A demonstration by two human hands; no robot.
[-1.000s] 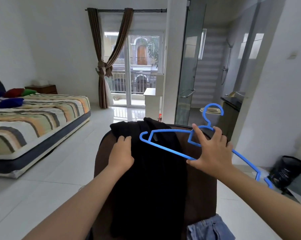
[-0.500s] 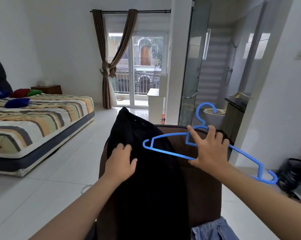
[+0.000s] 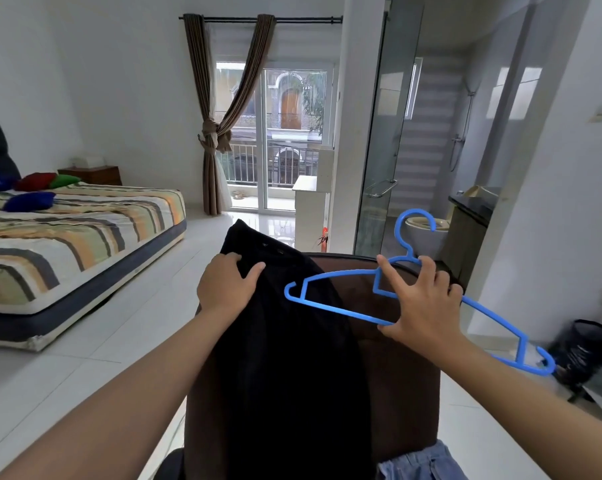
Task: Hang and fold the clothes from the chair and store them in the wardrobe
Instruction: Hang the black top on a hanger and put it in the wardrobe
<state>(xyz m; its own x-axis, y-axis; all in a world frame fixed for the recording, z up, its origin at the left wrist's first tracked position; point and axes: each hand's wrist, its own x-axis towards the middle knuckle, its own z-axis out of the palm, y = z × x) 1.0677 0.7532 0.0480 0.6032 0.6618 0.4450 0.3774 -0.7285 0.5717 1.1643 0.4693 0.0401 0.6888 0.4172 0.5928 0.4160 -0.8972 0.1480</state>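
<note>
Now the left hand [image 3: 227,287] grips the top edge of a black fabric garment [image 3: 285,358] draped over the brown upholstered chair back [image 3: 396,375]. Beside it, the right hand [image 3: 420,308] holds a blue plastic hanger [image 3: 330,308], tilted, above the chair.

A garment [image 3: 278,341] hangs over the chair back [image 3: 396,341], toward its left side. The left hand [image 3: 225,285] grips its top edge; the right hand [image 3: 420,306] holds a hanger [image 3: 330,308] just right of it — before the chair back. A bed [image 3: 78,237] lies far left, another garment [image 3: 417,462] at the chair's lower right.
</note>
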